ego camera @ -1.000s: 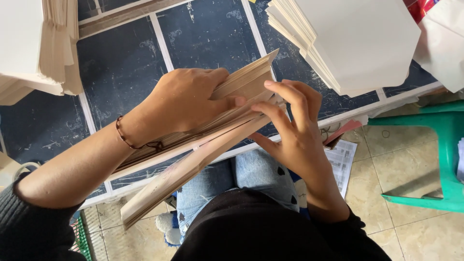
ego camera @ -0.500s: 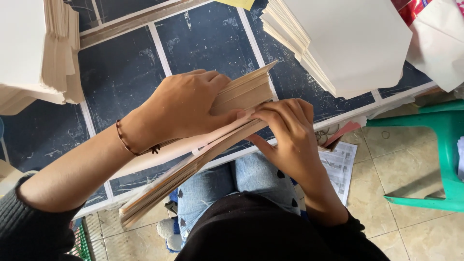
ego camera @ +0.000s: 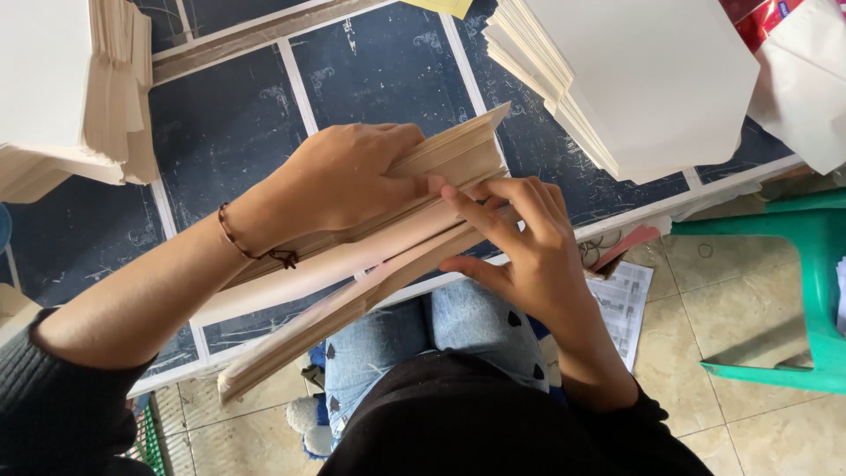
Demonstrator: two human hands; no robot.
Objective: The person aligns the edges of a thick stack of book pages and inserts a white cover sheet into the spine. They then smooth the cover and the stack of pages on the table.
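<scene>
A thick bundle of tan paper sheets point(ego camera: 352, 282) lies slanted over the near edge of a dark blue tiled table point(ego camera: 388, 62). My left hand point(ego camera: 339, 181) presses down on the upper part of the bundle and grips it. My right hand point(ego camera: 520, 247) is at the bundle's right end, its fingers slipped between the sheets, splitting the upper part from the lower part. A thin brown bracelet point(ego camera: 251, 247) circles my left wrist.
A tall stack of white paper point(ego camera: 652, 79) stands at the back right and another stack point(ego camera: 62, 97) at the back left. A green plastic stool point(ego camera: 793, 291) stands on the tiled floor at the right. A printed sheet point(ego camera: 621, 304) lies on the floor.
My right hand's fingers have slid further left between the sheets, and the gap between upper and lower parts of the bundle has changed. My left hand keeps its hold on top.
</scene>
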